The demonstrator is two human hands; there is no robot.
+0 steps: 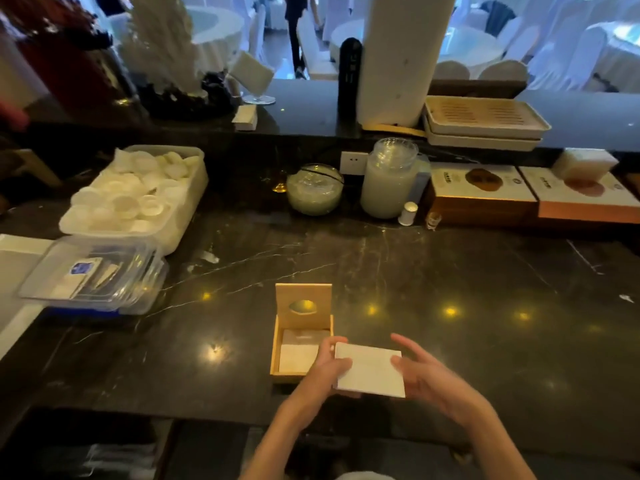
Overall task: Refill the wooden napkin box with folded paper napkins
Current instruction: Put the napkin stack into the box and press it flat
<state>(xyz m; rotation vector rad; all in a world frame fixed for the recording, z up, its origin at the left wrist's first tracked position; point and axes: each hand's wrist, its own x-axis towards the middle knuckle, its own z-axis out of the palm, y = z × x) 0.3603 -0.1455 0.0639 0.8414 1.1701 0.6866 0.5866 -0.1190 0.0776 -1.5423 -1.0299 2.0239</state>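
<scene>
A light wooden napkin box [277,344] stands open on the dark marble counter, its lid with an oval hole tilted up at the back. White napkins [299,353] lie inside it. Just right of the box I hold a white stack of folded napkins [370,370] between both hands. My left hand [329,365] grips its left edge, partly covering the box's right wall. My right hand [419,372] holds the right edge with fingers spread above the stack.
A clear lidded container [93,275] and a white tub of small cups [138,195] sit at the left. Glass jars [388,181] and orange boxes [485,199] line the back. A raised ledge carries trays [485,119] and a white pillar [401,57].
</scene>
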